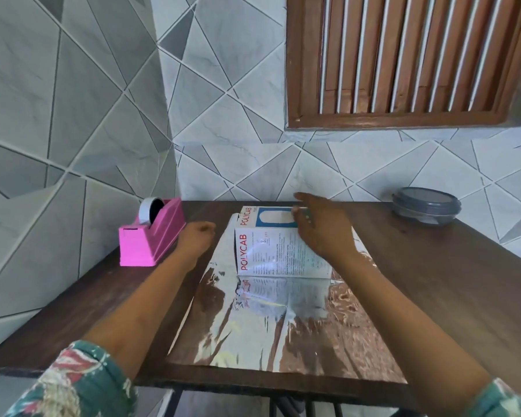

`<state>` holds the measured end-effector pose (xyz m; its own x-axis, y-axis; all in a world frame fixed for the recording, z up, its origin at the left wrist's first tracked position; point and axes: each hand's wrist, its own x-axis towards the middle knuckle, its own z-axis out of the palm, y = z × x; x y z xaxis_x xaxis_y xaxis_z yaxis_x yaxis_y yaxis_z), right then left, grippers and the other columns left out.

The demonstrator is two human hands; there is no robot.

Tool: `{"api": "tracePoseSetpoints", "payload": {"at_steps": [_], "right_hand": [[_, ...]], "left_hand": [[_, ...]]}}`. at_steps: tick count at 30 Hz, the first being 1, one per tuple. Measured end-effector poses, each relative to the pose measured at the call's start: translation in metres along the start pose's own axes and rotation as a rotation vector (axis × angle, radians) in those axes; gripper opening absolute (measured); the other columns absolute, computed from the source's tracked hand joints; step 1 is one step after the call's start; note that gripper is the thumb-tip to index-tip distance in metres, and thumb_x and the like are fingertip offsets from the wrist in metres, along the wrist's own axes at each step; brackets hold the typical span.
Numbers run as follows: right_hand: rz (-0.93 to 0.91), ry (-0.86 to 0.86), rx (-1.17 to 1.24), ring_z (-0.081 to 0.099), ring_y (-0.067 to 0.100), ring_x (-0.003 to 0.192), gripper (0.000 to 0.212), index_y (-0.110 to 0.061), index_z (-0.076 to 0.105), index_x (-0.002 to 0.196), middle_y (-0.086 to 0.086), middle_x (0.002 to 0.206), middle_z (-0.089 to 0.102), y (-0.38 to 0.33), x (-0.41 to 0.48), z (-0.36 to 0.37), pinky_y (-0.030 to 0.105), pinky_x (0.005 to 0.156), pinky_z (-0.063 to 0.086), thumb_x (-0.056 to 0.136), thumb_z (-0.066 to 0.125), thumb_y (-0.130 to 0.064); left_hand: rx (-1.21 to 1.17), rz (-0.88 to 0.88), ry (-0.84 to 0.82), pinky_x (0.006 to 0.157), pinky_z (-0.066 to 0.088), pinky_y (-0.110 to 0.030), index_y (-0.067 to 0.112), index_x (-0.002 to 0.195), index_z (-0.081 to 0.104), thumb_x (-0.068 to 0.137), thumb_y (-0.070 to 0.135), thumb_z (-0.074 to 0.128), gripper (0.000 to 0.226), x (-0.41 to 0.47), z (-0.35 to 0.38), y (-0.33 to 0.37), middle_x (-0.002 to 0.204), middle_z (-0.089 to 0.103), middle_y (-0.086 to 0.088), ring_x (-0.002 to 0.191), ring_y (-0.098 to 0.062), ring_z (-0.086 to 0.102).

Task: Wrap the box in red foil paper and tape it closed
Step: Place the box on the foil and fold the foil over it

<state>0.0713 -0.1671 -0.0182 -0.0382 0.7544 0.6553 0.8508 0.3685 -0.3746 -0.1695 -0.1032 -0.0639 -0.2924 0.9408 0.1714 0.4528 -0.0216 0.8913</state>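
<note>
The white box (283, 254) with red POLYCAB lettering lies flat on the far end of the foil paper (283, 326), spread silver side up. The pink tape dispenser (151, 239) stands apart, left.

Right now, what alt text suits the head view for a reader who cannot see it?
A white Polycab box lies on foil paper, silver side up, on a wooden table, the right hand spread on it. The left hand, fingers curled, is between box and pink tape dispenser.
</note>
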Motion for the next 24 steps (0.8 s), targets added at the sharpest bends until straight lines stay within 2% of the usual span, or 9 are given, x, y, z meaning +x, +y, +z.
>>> {"api": "tracePoseSetpoints", "payload": {"at_steps": [3, 4, 6, 8, 10, 15, 21, 23, 24], "right_hand": [[-0.066, -0.251, -0.209, 0.050, 0.021, 0.123, 0.044, -0.024, 0.046, 0.136, 0.001, 0.140, 0.051, -0.011, 0.008, 0.019, 0.032, 0.097, 0.039, 0.099, 0.032, -0.043], [-0.050, -0.285, -0.240, 0.051, 0.020, 0.121, 0.044, -0.025, 0.049, 0.134, 0.000, 0.138, 0.052, -0.011, 0.008, 0.024, 0.031, 0.095, 0.040, 0.099, 0.030, -0.044], [-0.010, -0.296, -0.246, 0.051, 0.018, 0.122, 0.044, -0.027, 0.051, 0.132, -0.003, 0.140, 0.050, -0.010, 0.008, 0.029, 0.031, 0.096, 0.040, 0.099, 0.030, -0.046], [0.017, -0.312, -0.228, 0.048, 0.017, 0.125, 0.044, -0.028, 0.051, 0.133, -0.005, 0.142, 0.047, -0.008, 0.009, 0.029, 0.030, 0.098, 0.039, 0.098, 0.032, -0.047], [0.022, -0.314, -0.219, 0.049, 0.016, 0.124, 0.045, -0.028, 0.051, 0.134, -0.006, 0.142, 0.048, -0.009, 0.011, 0.027, 0.030, 0.098, 0.040, 0.098, 0.033, -0.047], [0.014, -0.295, -0.217, 0.056, 0.014, 0.112, 0.042, -0.028, 0.056, 0.129, -0.007, 0.132, 0.057, -0.010, 0.013, 0.026, 0.024, 0.080, 0.042, 0.097, 0.035, -0.047], [0.050, -0.301, -0.199, 0.058, 0.013, 0.109, 0.042, -0.030, 0.054, 0.130, -0.009, 0.133, 0.056, -0.012, 0.013, 0.026, 0.023, 0.081, 0.040, 0.096, 0.037, -0.048], [0.050, -0.305, -0.203, 0.058, 0.014, 0.107, 0.041, -0.028, 0.056, 0.128, -0.008, 0.131, 0.058, -0.013, 0.013, 0.025, 0.022, 0.077, 0.036, 0.096, 0.037, -0.047], [0.052, -0.312, -0.205, 0.058, 0.014, 0.107, 0.041, -0.028, 0.056, 0.127, -0.008, 0.131, 0.058, -0.014, 0.013, 0.024, 0.022, 0.076, 0.034, 0.097, 0.037, -0.047]], "left_hand": [[0.108, -0.035, -0.050, 0.084, 0.041, -0.028, 0.002, 0.111, 0.064, 0.095, 0.007, 0.050, 0.022, 0.014, 0.008, 0.003, 0.112, 0.059, -0.009, 0.104, -0.023, 0.054], [0.147, -0.057, -0.077, 0.081, 0.040, -0.028, 0.005, 0.099, 0.066, 0.094, 0.010, 0.051, 0.016, 0.020, 0.010, 0.001, 0.105, 0.057, -0.007, 0.099, -0.023, 0.054], [0.228, -0.068, -0.126, 0.077, 0.040, -0.029, 0.008, 0.079, 0.062, 0.093, 0.015, 0.054, 0.017, 0.034, 0.016, -0.003, 0.096, 0.059, -0.011, 0.087, -0.024, 0.053], [0.312, -0.065, -0.155, 0.076, 0.043, -0.031, 0.001, 0.085, 0.065, 0.092, 0.019, 0.055, 0.021, 0.048, 0.023, -0.005, 0.098, 0.064, -0.018, 0.084, -0.024, 0.055], [0.382, -0.067, -0.164, 0.081, 0.048, -0.033, -0.002, 0.099, 0.066, 0.092, 0.023, 0.056, 0.028, 0.062, 0.032, -0.003, 0.105, 0.065, -0.017, 0.091, -0.026, 0.060], [0.518, -0.084, -0.164, 0.081, 0.048, -0.030, -0.002, 0.114, 0.058, 0.092, 0.024, 0.057, 0.035, 0.082, 0.053, 0.006, 0.116, 0.062, -0.016, 0.106, -0.028, 0.060], [0.449, -0.196, -0.163, 0.086, 0.050, -0.033, -0.002, 0.113, 0.059, 0.088, 0.022, 0.062, 0.035, 0.093, 0.059, 0.006, 0.114, 0.063, -0.017, 0.104, -0.029, 0.062], [0.390, -0.204, -0.190, 0.086, 0.053, -0.033, 0.000, 0.109, 0.061, 0.085, 0.027, 0.066, 0.036, 0.094, 0.060, 0.007, 0.109, 0.066, -0.016, 0.097, -0.028, 0.065], [0.338, -0.199, -0.207, 0.080, 0.053, -0.032, 0.001, 0.103, 0.061, 0.085, 0.029, 0.067, 0.033, 0.093, 0.060, 0.010, 0.102, 0.067, -0.014, 0.089, -0.026, 0.066]]}}
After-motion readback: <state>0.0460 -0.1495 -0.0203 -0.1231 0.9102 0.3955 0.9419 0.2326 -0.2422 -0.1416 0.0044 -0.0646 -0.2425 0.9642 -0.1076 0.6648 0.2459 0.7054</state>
